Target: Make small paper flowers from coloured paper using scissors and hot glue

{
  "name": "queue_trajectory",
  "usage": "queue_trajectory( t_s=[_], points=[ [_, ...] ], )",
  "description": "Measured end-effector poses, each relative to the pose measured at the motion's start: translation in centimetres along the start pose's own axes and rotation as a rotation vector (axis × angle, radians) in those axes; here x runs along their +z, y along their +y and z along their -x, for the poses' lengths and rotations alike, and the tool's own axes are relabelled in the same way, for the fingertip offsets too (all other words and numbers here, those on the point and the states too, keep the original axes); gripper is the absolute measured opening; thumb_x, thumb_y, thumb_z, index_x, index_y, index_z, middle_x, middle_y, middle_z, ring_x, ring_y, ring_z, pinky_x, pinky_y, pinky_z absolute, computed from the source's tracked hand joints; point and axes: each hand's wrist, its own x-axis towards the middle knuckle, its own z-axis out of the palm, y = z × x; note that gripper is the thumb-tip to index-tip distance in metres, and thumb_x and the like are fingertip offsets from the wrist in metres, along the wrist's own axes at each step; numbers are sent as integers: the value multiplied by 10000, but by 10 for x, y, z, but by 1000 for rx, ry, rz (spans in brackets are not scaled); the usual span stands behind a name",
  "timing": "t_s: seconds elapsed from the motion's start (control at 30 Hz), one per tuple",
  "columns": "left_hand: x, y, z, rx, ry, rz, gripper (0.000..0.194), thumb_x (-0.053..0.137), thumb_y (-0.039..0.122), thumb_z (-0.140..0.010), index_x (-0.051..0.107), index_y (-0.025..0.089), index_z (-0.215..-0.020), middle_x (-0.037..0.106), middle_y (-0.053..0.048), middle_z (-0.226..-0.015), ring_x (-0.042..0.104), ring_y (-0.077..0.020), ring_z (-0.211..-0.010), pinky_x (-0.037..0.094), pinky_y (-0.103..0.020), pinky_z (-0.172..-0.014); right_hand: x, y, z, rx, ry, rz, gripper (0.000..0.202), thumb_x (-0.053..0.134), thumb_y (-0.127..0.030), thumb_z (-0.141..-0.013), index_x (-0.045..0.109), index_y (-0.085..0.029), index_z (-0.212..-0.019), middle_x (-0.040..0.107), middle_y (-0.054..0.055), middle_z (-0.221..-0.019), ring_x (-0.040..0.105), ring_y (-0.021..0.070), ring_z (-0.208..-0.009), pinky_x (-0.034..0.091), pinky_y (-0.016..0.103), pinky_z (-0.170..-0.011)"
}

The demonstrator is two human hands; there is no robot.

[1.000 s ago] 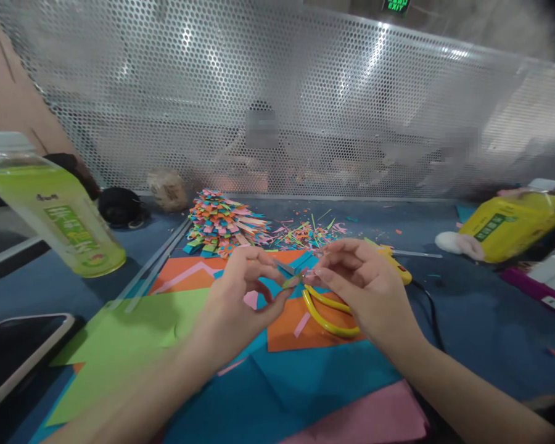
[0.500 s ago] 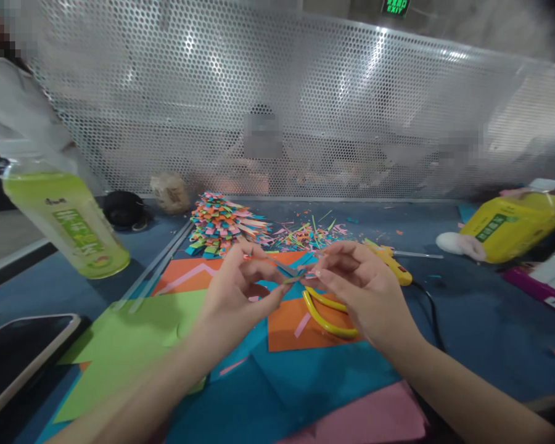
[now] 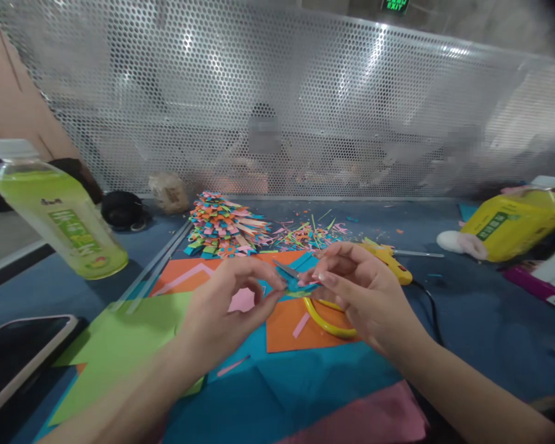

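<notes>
Over the coloured sheets, my right hand [image 3: 363, 287] pinches a small bunch of narrow paper strips [image 3: 306, 286], with pink, blue and green showing. The thumb and forefinger of my left hand [image 3: 234, 302] are closed at the left end of a green strip. Below the hands lie yellow-handled scissors [image 3: 326, 324], partly hidden by my right hand, their blades pointing up and left. Orange paper [image 3: 282, 333], blue paper [image 3: 240, 394] and green paper [image 3: 134, 333] spread underneath. Behind my left hand stands a cone of many folded paper strips [image 3: 222, 225].
Paper scraps [image 3: 308, 236] are heaped beside the cone. A yellow glue gun [image 3: 393, 262] with a cord lies at right; clear glue sticks [image 3: 152, 265] lie at left. Drink bottles [image 3: 69, 228] stand at the sides, a phone [image 3: 18, 364] at left. A perforated metal screen [image 3: 296, 98] closes the back.
My left fingers have drawn slightly left and down, widening the gap to my right hand. The strips in my right hand show more clearly. The person at far left has moved.
</notes>
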Motion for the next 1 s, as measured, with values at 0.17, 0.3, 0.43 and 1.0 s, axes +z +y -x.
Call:
queue_trajectory(
  t_s=[0.17, 0.3, 0.43, 1.0],
  points=[
    [-11, 2, -5, 448, -169, -252, 211, 542, 4, -707, 505, 195, -790, 661, -7, -715, 632, -135, -751, 534, -243, -657, -1, -6, 7, -378, 2, 313, 239, 602, -72, -706, 511, -227, -864, 614, -33, -695, 614, 100, -692, 539, 243, -663],
    [-12, 0, -4, 476, -130, -316, 204, 578, 58, -706, 492, 205, -818, 670, -10, -727, 639, -142, -772, 548, -246, -670, -2, -9, 13, -611, -59, 556, 289, 584, -32, -713, 524, -243, -901, 607, -20, -750, 596, 119, -735, 521, 292, -685],
    [-12, 0, -3, 522, -140, -313, 223, 579, 41, -695, 487, 201, -820, 666, -21, -731, 640, -146, -748, 555, -283, -700, -5, -13, 13, -659, -121, 741, 266, 594, -35, -709, 546, -233, -880, 622, -9, -757, 583, 131, -742, 496, 309, -684],
    [-13, 1, -1, 430, -189, -358, 231, 563, 59, -723, 487, 222, -869, 676, -4, -804, 636, -142, -831, 539, -254, -743, -8, -17, 11, -592, -165, 868, 212, 614, -77, -707, 560, -232, -842, 642, -9, -739, 586, 134, -735, 476, 294, -695]
  ],
)
